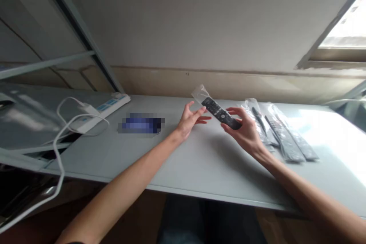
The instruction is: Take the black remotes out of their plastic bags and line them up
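Note:
A black remote control [220, 113] is held above the grey table [200, 160], its far end poking into a clear plastic sleeve [200, 92]. My right hand [244, 131] grips the remote's near end from below. Just left of the remote, my left hand [191, 118] hovers with its fingers spread, the fingertips close to the remote's far end and holding nothing.
Several remotes in clear bags [281, 137] lie on the table right of my right hand. A white power strip [98, 112] with a white cable [61, 137] sits at the left. A blurred blue object [140, 124] lies left of my left hand.

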Action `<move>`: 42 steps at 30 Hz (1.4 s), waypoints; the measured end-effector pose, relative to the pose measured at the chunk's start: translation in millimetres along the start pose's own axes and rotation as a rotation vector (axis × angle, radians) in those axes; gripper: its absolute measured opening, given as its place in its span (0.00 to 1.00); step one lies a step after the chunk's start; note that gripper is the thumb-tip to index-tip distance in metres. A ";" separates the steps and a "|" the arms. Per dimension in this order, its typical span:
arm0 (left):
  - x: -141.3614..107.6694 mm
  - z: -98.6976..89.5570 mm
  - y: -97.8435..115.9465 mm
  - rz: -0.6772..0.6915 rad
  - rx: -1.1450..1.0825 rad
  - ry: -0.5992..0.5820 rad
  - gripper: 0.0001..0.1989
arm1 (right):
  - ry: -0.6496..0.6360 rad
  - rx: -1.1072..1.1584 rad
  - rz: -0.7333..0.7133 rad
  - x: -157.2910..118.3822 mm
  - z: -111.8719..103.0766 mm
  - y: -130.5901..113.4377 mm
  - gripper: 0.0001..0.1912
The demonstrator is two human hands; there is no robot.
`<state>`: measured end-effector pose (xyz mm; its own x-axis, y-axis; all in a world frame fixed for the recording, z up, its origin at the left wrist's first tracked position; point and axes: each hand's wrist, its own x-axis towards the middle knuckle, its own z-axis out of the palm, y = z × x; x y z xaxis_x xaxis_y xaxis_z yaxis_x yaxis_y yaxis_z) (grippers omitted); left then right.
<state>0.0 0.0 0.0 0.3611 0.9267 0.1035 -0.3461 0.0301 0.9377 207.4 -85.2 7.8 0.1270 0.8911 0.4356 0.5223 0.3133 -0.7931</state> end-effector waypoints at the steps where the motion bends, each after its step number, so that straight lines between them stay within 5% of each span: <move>1: -0.4 -1.2 2.2 -0.049 -0.033 -0.044 0.38 | -0.032 0.065 0.034 0.3 0.2 -2.1 0.28; 5: 0.6 -5.8 5.9 -0.102 -0.086 0.001 0.30 | -0.101 0.375 0.297 3.7 0.4 -3.3 0.36; 8: 3.4 -7.0 5.1 -0.048 -0.158 0.071 0.27 | -0.122 0.628 0.458 8.7 -0.6 3.5 0.28; 19: 6.5 -8.8 8.3 -0.070 -0.240 0.084 0.26 | 0.057 0.792 0.571 24.9 -6.3 14.0 0.11; 22: 8.3 -11.4 7.9 -0.097 -0.261 0.119 0.21 | 0.007 0.635 0.502 51.3 -20.0 1.7 0.12; 28: 8.2 -12.7 8.3 -0.127 -0.309 0.074 0.22 | -0.121 0.008 0.023 119.4 -50.9 -43.5 0.16; 33: 4.1 -11.2 10.6 -0.096 -0.349 -0.028 0.26 | -0.026 -0.399 -0.173 138.3 -60.1 -92.6 0.12; 42: 2.8 -9.8 13.7 -0.117 -0.287 -0.089 0.26 | 0.091 -0.247 -0.277 153.1 -98.2 -114.8 0.19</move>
<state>-12.2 6.7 9.9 0.4831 0.8746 0.0407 -0.5233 0.2511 0.8143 249.7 -17.0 207.3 0.0212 0.7477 0.6637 0.7334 0.4395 -0.5186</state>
